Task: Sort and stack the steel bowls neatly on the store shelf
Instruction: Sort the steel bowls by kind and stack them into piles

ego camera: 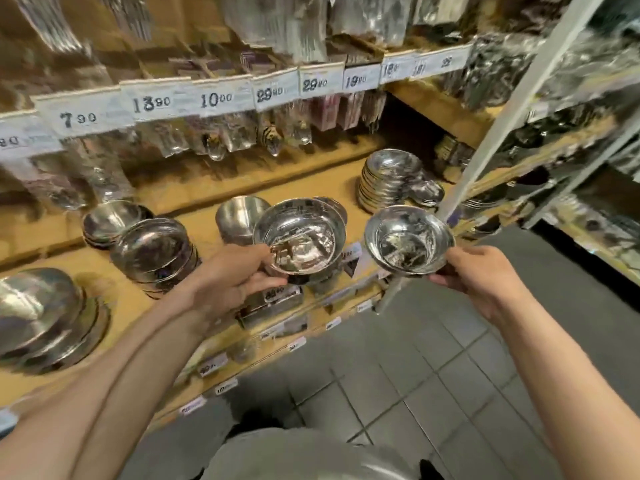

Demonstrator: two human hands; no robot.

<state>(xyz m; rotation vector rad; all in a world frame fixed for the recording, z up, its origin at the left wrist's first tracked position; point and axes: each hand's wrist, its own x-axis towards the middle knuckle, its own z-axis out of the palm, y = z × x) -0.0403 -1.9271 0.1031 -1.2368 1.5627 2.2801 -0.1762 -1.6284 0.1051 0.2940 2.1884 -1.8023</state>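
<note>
Holding one steel bowl in each hand, I stand before the wooden shelf. My left hand pinches the near rim of the left bowl, thumb on top, fingers curled beneath. My right hand pinches the near rim of the right bowl in the same manner. Both bowls are upright with mouths facing up, slightly tilted toward me; being round, they show no long axis. The two bowls are apart, side by side, at the front edge of the shelf, the right one out over the tiled floor.

On the shelf, a tall stack of shallow bowls stands at the rear right, near a white upright post. Tilted bowl stacks lie to the left, and one bowl sits just behind the left bowl. Bare shelf surface lies between that bowl and the tall stack. Price tags line the rail above
</note>
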